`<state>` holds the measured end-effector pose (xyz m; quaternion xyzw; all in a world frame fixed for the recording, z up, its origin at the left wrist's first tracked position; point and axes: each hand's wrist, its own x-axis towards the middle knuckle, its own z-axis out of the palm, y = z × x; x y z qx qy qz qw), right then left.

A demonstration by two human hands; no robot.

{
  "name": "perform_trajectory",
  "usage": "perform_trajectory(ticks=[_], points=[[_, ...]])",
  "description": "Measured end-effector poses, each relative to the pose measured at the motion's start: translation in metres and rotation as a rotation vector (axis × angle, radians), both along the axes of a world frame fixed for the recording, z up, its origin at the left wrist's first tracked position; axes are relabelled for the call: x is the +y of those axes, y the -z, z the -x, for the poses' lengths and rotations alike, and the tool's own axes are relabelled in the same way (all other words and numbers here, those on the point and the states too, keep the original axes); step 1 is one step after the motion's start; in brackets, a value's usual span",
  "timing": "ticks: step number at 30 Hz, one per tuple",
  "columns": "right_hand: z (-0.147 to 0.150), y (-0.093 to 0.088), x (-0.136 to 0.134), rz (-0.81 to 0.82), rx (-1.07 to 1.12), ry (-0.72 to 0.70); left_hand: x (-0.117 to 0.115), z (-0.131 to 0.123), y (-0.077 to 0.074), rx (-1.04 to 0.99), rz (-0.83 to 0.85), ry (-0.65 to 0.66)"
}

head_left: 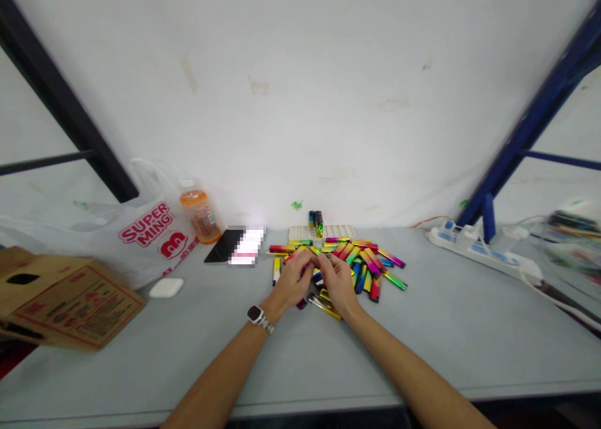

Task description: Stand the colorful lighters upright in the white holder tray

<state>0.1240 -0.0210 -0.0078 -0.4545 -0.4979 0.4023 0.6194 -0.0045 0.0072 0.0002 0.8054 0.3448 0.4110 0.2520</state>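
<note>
My left hand (pixel 295 275) and my right hand (pixel 337 280) meet at the fingertips over a pile of shiny, many-coloured lighters (pixel 370 260). The fingers of both are closed in a pinch, and what they hold is hidden behind them. A yellow-green bit shows just beyond the fingertips; whether it is held or lies in the pile cannot be told. Below my hands lies a gold lighter (pixel 325 306). Behind the pile is a white tray with a grid of holes (pixel 345 232), and several lighters (pixel 318 221) stand upright at its middle.
To the left are a cardboard box (pixel 79 304), a white plastic bag (pixel 141 241), an orange bottle (pixel 201 215), a white case (pixel 166 287) and a tablet (pixel 228 244). A power strip (pixel 488 253) with cables lies right, beside a blue metal frame (pixel 521 116). A wall closes the back.
</note>
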Motion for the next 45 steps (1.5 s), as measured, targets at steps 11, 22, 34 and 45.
perform_trajectory(ticks=[11,22,34,45], points=[[-0.0006,0.0056,0.0019,-0.012,0.014,0.016,-0.0016,0.0001,-0.0025,-0.026,-0.029,0.029],[0.0032,0.0035,0.0030,-0.032,0.004,0.103,-0.0021,0.0003,-0.0041,-0.048,-0.033,0.036],[0.0017,0.0031,0.0029,-0.020,-0.010,0.112,-0.0009,0.0000,-0.0029,-0.061,-0.043,0.050],[0.0001,0.0036,-0.0003,-0.064,-0.030,0.016,-0.0031,0.0005,-0.0029,-0.137,-0.028,0.002]])
